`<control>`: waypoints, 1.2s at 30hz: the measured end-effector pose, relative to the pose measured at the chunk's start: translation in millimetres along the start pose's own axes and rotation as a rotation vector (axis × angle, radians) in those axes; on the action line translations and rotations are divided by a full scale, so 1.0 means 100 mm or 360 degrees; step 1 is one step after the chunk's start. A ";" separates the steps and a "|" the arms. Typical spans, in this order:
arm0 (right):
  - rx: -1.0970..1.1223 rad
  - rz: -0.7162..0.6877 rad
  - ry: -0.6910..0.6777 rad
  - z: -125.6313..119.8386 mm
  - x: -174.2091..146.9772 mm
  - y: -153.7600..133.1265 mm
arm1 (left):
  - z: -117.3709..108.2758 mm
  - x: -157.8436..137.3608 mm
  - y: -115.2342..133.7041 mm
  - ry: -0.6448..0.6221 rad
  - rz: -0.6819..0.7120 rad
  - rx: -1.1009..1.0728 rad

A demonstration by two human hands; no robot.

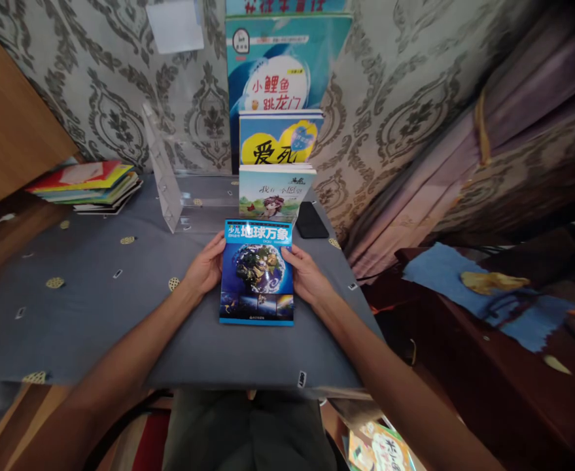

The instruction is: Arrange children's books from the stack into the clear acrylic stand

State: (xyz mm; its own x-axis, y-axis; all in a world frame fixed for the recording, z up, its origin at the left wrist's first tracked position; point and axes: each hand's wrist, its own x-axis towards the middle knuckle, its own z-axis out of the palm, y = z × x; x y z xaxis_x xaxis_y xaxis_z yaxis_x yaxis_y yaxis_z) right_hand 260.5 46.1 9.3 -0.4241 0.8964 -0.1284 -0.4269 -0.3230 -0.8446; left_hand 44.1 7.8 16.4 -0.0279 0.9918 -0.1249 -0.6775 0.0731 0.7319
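Note:
A blue book (256, 268) with a picture of the Earth on its cover is held between my two hands, cover up, above the grey cloth of the table. My left hand (207, 263) grips its left edge, and my right hand (307, 271) grips the right edge with the thumb on the cover. Just behind it, a pale green book (272, 196) with a drawn figure stands in a tiered clear rack (164, 170). Behind that one rise a blue and yellow book (277, 140) and a larger teal book (287, 55).
A stack of books (91, 186) lies on the table (120, 314) at the left. A black phone-like slab (313, 220) lies right of the rack. To the right are a curtain (429, 157) and a blue cloth (439, 268). More books (380, 448) lie below the table.

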 end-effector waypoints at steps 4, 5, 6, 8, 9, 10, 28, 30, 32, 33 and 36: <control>0.0000 0.0007 0.0012 -0.01 0.00 0.01 | 0.00 -0.01 0.01 0.0001 -0.0015 0.0017; 0.0000 0.0012 0.0013 -0.01 0.00 0.01 | 0.01 -0.01 0.01 -0.0007 -0.0021 0.0025; 0.0002 0.0016 0.0014 -0.01 0.01 0.01 | 0.01 -0.01 0.01 -0.0018 -0.0022 0.0033; 0.0007 0.0024 0.0014 -0.01 0.01 0.02 | 0.02 -0.01 0.01 -0.0042 -0.0012 0.0040; 0.0010 0.0024 0.0012 -0.01 0.01 0.02 | 0.02 -0.01 0.01 -0.0052 -0.0005 0.0040; 0.0012 0.0024 0.0009 -0.01 0.02 0.02 | 0.02 -0.01 0.01 -0.0059 -0.0001 0.0040; 0.0047 0.0098 -0.0048 -0.07 0.10 0.05 | 0.01 0.02 0.00 -0.0080 0.0037 0.0008; 0.0044 0.0103 -0.0060 -0.07 0.10 0.04 | 0.00 0.02 -0.01 -0.0072 0.0038 0.0008; 0.0042 0.0107 -0.0053 -0.07 0.09 0.04 | -0.01 0.03 -0.01 -0.0079 0.0034 0.0004; 0.0038 0.0109 -0.0047 -0.07 0.09 0.04 | -0.01 0.03 -0.02 -0.0083 0.0032 0.0001; 0.0020 0.0118 -0.0038 -0.08 0.09 0.04 | -0.02 0.04 -0.02 -0.0087 0.0023 -0.0014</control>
State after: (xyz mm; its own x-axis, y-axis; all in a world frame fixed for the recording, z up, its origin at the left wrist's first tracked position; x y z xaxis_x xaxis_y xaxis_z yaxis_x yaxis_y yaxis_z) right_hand 261.0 55.6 0.8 -0.4736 0.8626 -0.1779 -0.4036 -0.3920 -0.8267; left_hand 44.3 11.2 13.0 0.0022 0.9970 -0.0775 -0.6838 0.0580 0.7273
